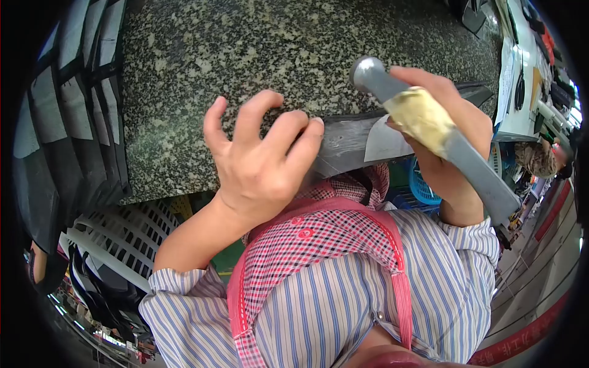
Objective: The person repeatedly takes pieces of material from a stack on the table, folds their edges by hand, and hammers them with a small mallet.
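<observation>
My right hand is wrapped around a hammer with a round metal face and yellow tape about its middle. It tilts from upper left to lower right above the work. Under it, along the near edge of the stone slab, lies a flat dark grey piece with a pale grey patch. My left hand is at the left end of this piece, its fingers bent and spread over the slab. The thumb tip is at the piece's end; whether it presses on it I cannot tell.
The speckled stone slab spans the top. Dark pieces with grey patches are stacked at its left. A white plastic basket stands below left, and a blue basket is partly hidden below right. A white surface with papers is at right.
</observation>
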Available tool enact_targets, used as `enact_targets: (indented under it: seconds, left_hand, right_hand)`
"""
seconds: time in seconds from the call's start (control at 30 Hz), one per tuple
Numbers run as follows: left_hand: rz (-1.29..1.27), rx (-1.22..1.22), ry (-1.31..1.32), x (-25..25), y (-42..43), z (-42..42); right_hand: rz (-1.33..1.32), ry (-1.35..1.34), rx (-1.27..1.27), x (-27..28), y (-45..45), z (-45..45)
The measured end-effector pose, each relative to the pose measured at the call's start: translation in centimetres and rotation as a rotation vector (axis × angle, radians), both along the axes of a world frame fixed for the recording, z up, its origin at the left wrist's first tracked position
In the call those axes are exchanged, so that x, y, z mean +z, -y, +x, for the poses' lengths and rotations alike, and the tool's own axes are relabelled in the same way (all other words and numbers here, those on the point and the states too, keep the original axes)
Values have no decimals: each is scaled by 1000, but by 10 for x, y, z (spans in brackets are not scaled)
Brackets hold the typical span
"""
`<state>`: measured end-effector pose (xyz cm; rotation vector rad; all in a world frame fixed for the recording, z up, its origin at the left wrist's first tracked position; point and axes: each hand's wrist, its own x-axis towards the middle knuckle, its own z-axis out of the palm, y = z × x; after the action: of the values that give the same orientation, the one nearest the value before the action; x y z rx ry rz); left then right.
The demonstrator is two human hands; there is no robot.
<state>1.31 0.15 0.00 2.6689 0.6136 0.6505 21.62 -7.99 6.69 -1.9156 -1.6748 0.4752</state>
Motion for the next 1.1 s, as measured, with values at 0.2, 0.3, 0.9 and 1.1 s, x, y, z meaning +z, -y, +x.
enact_targets:
  seconds: [0.2, 0.3, 0.9, 1.1]
  left_hand:
    - [168, 8, -38, 2, 9, 4]
    - [144, 6, -53, 2, 13, 2]
    - [-146, 30, 83, -6, -4, -9]
    - [-190, -12, 46, -5, -10, -17]
  right_hand:
    - [-86, 154, 191, 3, -9, 2]
    - [-154, 158, 216, -3, -3, -9]
    - [10, 260, 132, 9, -10, -9]
    - [-38, 248, 109, -17, 3, -1]
